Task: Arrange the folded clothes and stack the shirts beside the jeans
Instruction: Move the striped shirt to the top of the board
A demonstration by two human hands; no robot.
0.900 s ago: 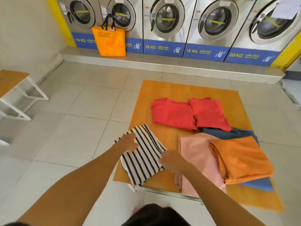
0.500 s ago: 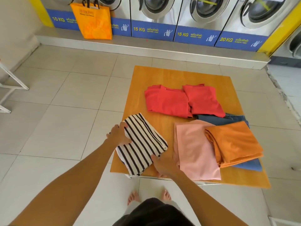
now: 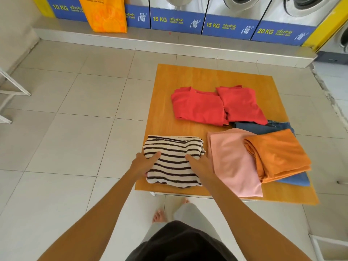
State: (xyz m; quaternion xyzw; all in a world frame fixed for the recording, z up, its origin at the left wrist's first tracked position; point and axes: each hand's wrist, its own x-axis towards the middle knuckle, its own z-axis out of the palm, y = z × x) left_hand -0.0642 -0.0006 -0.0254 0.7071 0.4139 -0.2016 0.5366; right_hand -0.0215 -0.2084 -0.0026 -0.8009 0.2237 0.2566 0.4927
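- L hand (image 3: 144, 163) grips the near-left edge of the striped shirt (image 3: 174, 161), thumb on top, fingers tucked under the fabric.
- R hand (image 3: 200, 164) lies on the shirt's right side w/ thumb on top; I can't tell if the fingers curl under the edge, so its hold is unclear to me.
- Striped shirt is folded, at the near-left corner of the wooden table (image 3: 188, 76), stripes running left-right.
- Pink shirt (image 3: 229, 161) lies just right of it, near edge hanging past the table's near edge.
- Orange shirt (image 3: 278, 153) overlaps the pink one's right side and sits on the jeans (image 3: 263, 128).
- Jeans mostly covered; denim shows at far and near-right ends.
- Two red shirts, left (image 3: 197, 106) and right (image 3: 241, 104), lie side by side farther back, touching; the right one overlaps the jeans' far end.
- Orange bag (image 3: 105, 15) stands far left by the washers (image 3: 233, 8).
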